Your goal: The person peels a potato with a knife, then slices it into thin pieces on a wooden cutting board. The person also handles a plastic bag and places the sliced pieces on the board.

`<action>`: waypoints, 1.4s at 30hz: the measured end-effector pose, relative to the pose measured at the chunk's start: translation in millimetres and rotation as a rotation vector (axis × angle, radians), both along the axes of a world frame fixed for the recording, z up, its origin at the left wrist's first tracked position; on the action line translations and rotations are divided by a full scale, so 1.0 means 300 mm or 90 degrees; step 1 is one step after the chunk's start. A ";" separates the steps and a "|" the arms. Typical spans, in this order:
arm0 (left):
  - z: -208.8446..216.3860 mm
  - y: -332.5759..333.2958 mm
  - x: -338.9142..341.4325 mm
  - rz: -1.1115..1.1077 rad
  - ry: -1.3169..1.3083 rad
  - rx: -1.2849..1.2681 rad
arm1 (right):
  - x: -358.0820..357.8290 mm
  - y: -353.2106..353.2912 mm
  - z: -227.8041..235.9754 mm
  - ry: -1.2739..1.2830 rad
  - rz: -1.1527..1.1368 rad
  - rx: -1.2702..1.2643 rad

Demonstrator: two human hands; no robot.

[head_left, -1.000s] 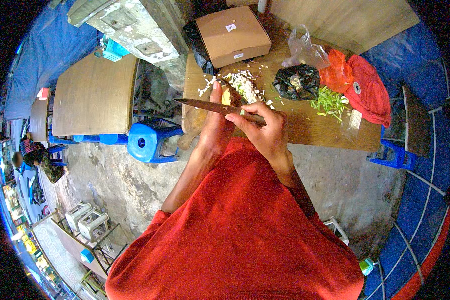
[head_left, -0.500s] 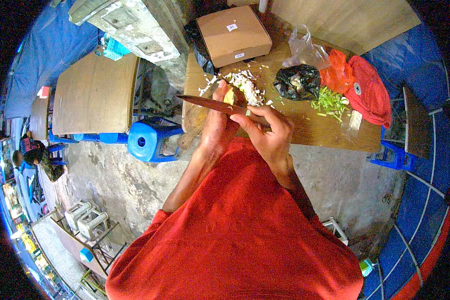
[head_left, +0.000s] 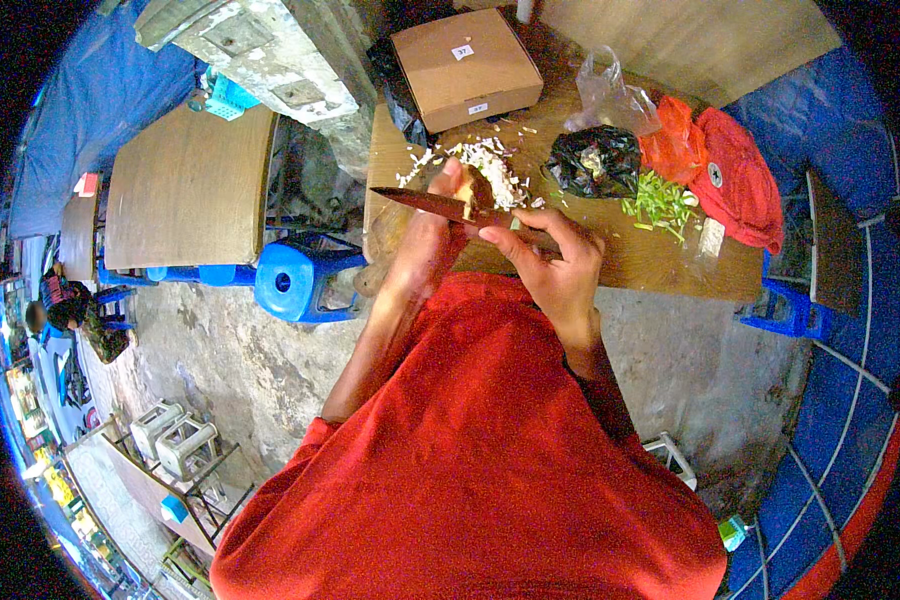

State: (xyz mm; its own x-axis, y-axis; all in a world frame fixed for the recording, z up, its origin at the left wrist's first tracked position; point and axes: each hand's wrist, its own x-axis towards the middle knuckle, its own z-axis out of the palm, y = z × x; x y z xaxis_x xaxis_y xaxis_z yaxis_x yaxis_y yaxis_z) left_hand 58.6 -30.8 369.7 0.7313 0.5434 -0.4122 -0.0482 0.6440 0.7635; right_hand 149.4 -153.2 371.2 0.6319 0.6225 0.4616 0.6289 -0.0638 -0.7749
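In my right hand [head_left: 555, 265] is a knife [head_left: 425, 203], its long dark blade pointing left across the front of my left hand. My left hand [head_left: 432, 225] is closed round a pale yellowish piece with brown skin [head_left: 468, 192]; its kind is not clear. The blade lies against or just before this piece, thumb of the left hand raised beside it. Behind both hands, chopped white pieces [head_left: 500, 168] are scattered on the wooden table [head_left: 660, 270]. What looks like a wooden board [head_left: 385, 235] shows partly beside my left wrist.
A cardboard box [head_left: 465, 65] stands at the table's back. To the right are an opened black plastic bag [head_left: 592, 165], chopped green pieces [head_left: 658, 205], an orange bag [head_left: 675, 140] and a red cloth item [head_left: 740, 180]. A blue stool [head_left: 300, 280] stands left; a person [head_left: 75, 305] sits farther off.
Both hands and the knife have shifted slightly right. The held piece has turned, now showing more brown skin and less yellow.
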 end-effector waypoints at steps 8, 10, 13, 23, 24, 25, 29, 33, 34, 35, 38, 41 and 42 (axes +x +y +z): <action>0.027 -0.011 -0.001 -0.011 -0.039 -0.014 | 0.008 0.004 0.000 -0.100 0.009 0.053; 0.037 -0.008 -0.009 -0.021 -0.017 -0.009 | 0.014 -0.009 0.003 -0.106 0.014 0.048; 0.042 -0.021 0.000 -0.020 -0.047 -0.014 | 0.022 -0.024 0.005 -0.121 0.000 0.043; -0.003 -0.051 0.010 -0.076 -0.001 0.167 | -0.012 -0.002 0.017 -0.065 -0.010 0.043; 0.000 -0.051 0.011 -0.084 -0.033 0.081 | -0.011 -0.001 0.018 -0.075 -0.011 0.060; 0.004 -0.061 0.009 -0.049 -0.086 0.057 | -0.009 -0.005 0.018 -0.078 -0.013 0.062; 0.014 -0.068 -0.005 0.081 -0.046 0.061 | 0.015 -0.033 0.014 -0.065 -0.032 0.051; -0.033 -0.041 0.002 -0.017 -0.053 0.053 | 0.009 -0.043 0.002 0.003 -0.024 0.030; -0.050 -0.039 -0.001 -0.046 0.003 0.136 | 0.002 -0.041 -0.002 0.032 -0.022 0.029; -0.065 -0.039 -0.001 -0.065 0.065 0.226 | -0.003 -0.037 -0.005 0.049 -0.014 0.042; -0.094 -0.062 0.006 -0.047 -0.005 0.133 | 0.001 -0.025 -0.006 -0.022 0.022 0.047; -0.076 -0.066 -0.007 0.016 0.011 0.129 | 0.010 -0.038 0.005 -0.043 0.021 0.053; -0.063 -0.066 -0.011 -0.011 0.020 0.133 | 0.011 -0.045 0.009 -0.049 0.017 0.051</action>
State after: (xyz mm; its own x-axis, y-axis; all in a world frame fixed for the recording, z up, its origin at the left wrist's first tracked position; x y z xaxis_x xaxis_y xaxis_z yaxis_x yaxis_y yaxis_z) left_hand 55.3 -50.6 350.7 0.7299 0.6066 -0.3151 -0.0120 0.4722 0.8814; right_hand 152.6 -166.7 373.8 0.5758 0.5981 0.5574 0.6876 0.0145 -0.7259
